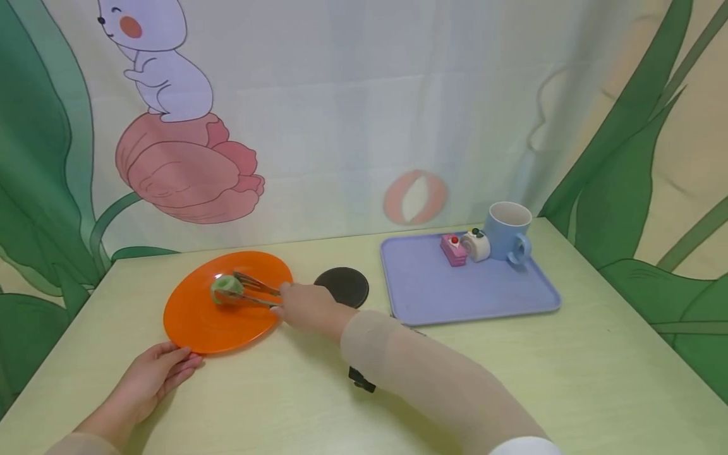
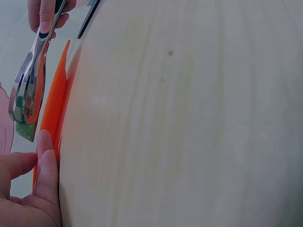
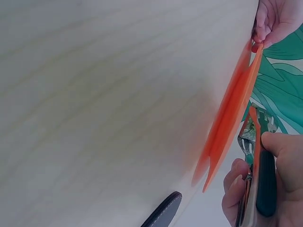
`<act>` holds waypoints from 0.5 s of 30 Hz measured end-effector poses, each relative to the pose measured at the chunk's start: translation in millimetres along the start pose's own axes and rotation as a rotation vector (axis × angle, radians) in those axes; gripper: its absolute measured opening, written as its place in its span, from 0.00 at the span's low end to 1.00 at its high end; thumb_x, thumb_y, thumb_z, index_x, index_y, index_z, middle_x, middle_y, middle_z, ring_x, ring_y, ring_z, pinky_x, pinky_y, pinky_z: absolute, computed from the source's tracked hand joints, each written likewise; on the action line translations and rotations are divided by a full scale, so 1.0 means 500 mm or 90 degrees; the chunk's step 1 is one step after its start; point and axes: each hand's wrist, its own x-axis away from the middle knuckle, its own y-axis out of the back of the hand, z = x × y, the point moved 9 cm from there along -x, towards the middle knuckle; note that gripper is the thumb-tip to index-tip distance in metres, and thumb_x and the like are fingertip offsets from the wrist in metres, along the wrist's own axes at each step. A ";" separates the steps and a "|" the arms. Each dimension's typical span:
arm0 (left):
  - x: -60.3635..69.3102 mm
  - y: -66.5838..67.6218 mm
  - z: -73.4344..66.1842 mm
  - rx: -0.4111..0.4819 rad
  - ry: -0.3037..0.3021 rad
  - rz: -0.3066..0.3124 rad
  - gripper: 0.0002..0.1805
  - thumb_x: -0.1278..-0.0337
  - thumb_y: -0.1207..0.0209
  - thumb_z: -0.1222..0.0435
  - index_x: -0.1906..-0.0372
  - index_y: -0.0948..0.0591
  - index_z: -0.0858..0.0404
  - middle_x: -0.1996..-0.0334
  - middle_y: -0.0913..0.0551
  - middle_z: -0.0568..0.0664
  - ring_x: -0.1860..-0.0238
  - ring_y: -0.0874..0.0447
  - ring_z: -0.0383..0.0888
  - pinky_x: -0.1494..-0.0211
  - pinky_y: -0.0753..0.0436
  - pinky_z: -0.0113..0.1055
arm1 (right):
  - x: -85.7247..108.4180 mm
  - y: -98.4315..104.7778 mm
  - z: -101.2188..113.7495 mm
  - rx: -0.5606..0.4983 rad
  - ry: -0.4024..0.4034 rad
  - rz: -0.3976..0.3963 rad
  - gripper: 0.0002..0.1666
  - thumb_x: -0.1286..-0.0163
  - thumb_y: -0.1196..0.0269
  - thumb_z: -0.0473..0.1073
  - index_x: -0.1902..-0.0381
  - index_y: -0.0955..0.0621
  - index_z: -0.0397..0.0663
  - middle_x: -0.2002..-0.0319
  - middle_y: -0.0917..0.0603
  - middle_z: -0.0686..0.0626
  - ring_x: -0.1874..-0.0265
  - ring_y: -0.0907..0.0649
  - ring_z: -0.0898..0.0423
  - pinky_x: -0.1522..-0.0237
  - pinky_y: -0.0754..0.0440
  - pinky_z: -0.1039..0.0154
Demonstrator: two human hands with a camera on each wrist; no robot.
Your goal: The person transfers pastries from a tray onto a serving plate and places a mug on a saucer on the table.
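At the near left edge of the orange plate (image 1: 227,332), the left hand (image 1: 153,379) pinches the rim, thumb above and fingers below. If that thumb bore down hard, the far side could lift, and a round piece would likely roll toward the wrist; if the pinch slackened, a push from the tongs could slide the plate across the smooth table (image 1: 597,379). Reaching in from the right, the right hand (image 1: 309,308) curls its fingers round the tongs (image 2: 35,71), thumb along the handle, squeezed so that the two arms stand only a little apart. Between their tips, over the middle of the plate, sits the green piece (image 1: 225,288); whether it touches the plate I cannot tell. Slotted metal on a small curved thing looks like a chancy hold: too light a squeeze may let it drop, too hard a one may dent it or shoot it out sideways. Just beyond the right hand lies the dark coaster (image 1: 344,285), partly covered by it, and a low swing of the wrist could knock it askew. Farther right, the lilac tray (image 1: 443,294) carries a pink cake (image 1: 454,251), a white roll (image 1: 476,245) and a blue mug (image 1: 505,234) close together at its far side, where a careless sweep might topple one into another.
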 end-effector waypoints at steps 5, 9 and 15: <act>0.000 0.005 0.001 0.001 0.005 -0.003 0.25 0.30 0.56 0.66 0.37 0.47 0.75 0.68 0.17 0.44 0.64 0.16 0.38 0.54 0.19 0.32 | -0.004 0.001 0.006 0.006 0.002 -0.005 0.23 0.31 0.51 0.63 0.53 0.30 0.51 0.73 0.25 0.55 0.77 0.24 0.59 0.78 0.26 0.65; 0.000 0.006 0.001 0.002 0.002 -0.003 0.26 0.30 0.55 0.65 0.36 0.47 0.76 0.68 0.17 0.44 0.64 0.16 0.38 0.54 0.19 0.32 | -0.008 0.001 0.008 0.003 0.001 -0.008 0.22 0.31 0.50 0.62 0.53 0.30 0.52 0.72 0.25 0.55 0.77 0.24 0.58 0.78 0.25 0.65; -0.001 0.002 0.002 -0.004 0.001 0.000 0.25 0.30 0.55 0.65 0.37 0.46 0.75 0.67 0.17 0.44 0.64 0.16 0.37 0.54 0.19 0.32 | -0.011 -0.001 0.013 -0.001 -0.010 0.001 0.23 0.31 0.50 0.63 0.52 0.30 0.53 0.71 0.25 0.55 0.76 0.23 0.57 0.77 0.25 0.64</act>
